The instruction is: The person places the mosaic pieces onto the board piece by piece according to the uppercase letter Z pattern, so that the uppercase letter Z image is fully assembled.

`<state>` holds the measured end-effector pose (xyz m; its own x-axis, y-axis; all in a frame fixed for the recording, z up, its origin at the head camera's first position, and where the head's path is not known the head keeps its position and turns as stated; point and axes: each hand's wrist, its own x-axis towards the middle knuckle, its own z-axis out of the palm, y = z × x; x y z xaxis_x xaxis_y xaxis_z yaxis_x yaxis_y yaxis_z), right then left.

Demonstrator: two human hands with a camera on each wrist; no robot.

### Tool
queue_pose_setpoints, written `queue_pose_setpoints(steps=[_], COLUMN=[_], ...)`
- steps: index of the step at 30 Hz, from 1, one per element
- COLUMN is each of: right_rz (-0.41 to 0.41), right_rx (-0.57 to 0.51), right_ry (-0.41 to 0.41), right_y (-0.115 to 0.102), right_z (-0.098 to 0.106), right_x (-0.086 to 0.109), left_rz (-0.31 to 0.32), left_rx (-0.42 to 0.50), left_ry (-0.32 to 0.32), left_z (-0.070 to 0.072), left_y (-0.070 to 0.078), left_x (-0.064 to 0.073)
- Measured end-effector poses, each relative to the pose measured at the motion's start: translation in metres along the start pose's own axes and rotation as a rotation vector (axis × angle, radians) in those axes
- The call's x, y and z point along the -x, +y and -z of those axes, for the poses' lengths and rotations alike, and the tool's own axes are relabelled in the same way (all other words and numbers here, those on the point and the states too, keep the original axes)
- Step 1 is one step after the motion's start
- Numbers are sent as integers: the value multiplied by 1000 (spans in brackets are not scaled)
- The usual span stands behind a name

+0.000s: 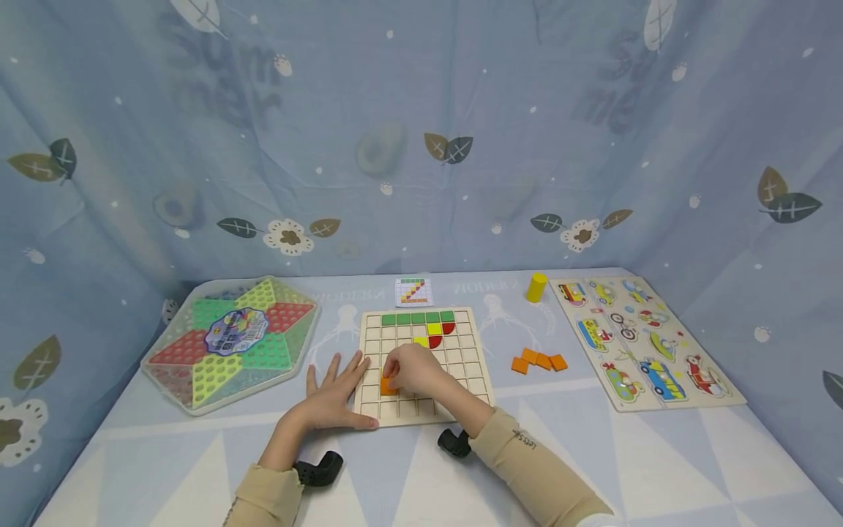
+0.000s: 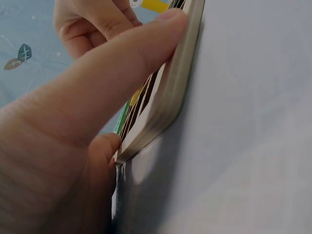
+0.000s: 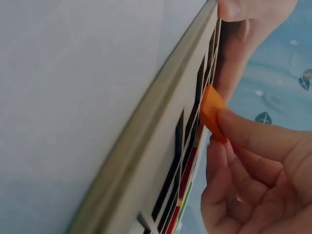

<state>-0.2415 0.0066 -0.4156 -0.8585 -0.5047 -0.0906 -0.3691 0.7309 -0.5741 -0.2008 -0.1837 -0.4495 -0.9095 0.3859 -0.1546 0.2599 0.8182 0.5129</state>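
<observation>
A wooden grid board (image 1: 470, 377) lies in the middle of the table. On it sit a row of green tiles (image 1: 404, 319), yellow tiles (image 1: 434, 329) and dark red quarter-round pieces (image 1: 448, 328). My right hand (image 1: 416, 369) is over the board's lower left part and pinches an orange square tile (image 3: 211, 113) between thumb and fingers; the tile stands tilted at the grid. My left hand (image 1: 332, 401) lies at the board's left side with fingers spread, its thumb (image 2: 165, 36) on the front edge. My right hand hides some of the middle squares.
Several loose orange tiles (image 1: 529, 356) lie right of the board. Behind it is a pattern card (image 1: 413, 291). A yellow cylinder (image 1: 536, 288) stands at the back right, beside a picture puzzle board (image 1: 648, 344). A hexagonal Chinese checkers set (image 1: 237, 337) lies at the left.
</observation>
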Motion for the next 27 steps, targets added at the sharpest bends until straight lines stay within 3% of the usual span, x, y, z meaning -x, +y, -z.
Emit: queue_pose_setpoints(steps=[10, 15, 19, 27], right_rz=[1, -18, -75, -259], right_rx=[84, -12, -111, -133], right_ry=[-17, 31, 111, 190], right_y=[-1, 8, 27, 86], right_z=[-2, 10, 33, 76], right_x=[-1, 4, 13, 41], left_rz=[6, 3, 5, 8], left_rx=[-9, -11, 0, 6], left_ry=[10, 7, 2, -6], left_z=[1, 0, 0, 1], left_y=[0, 1, 2, 3], left_x=[-1, 0, 0, 0])
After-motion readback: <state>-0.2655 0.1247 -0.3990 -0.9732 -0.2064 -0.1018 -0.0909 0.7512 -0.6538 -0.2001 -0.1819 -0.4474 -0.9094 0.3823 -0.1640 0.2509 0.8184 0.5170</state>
